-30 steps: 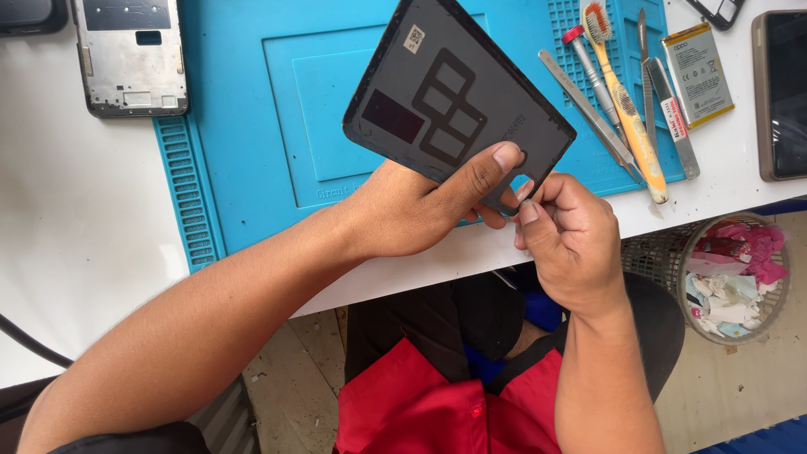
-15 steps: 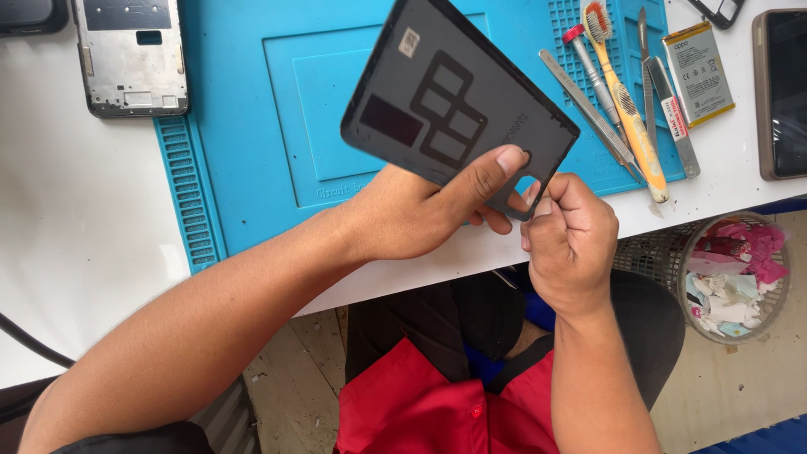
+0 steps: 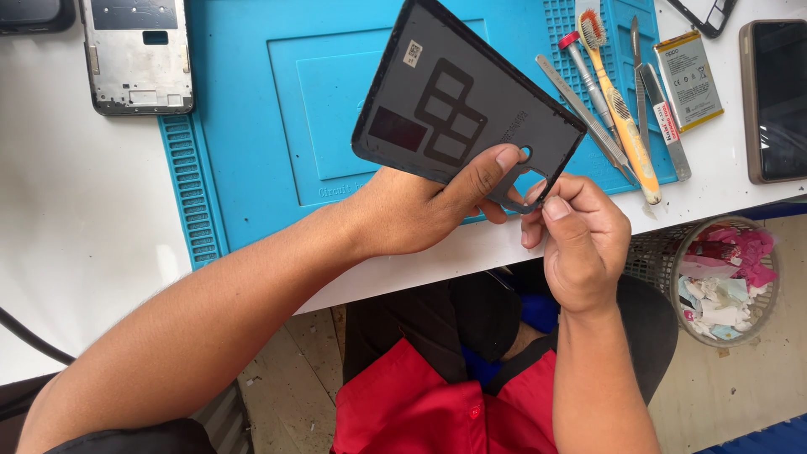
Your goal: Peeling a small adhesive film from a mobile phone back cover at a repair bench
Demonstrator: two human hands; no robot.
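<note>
The dark grey plastic phone back cover [image 3: 458,105] is held tilted, inner side up, above the blue silicone work mat [image 3: 252,118] on the white table [image 3: 76,219]. The left hand [image 3: 420,206] grips the cover's lower edge, thumb pressed beside its camera cutout. The right hand [image 3: 576,240] pinches the cover's lower corner. Right of the cover, a yellow-handled brush [image 3: 618,105] and metal tweezers [image 3: 584,118] lie on the mat.
</note>
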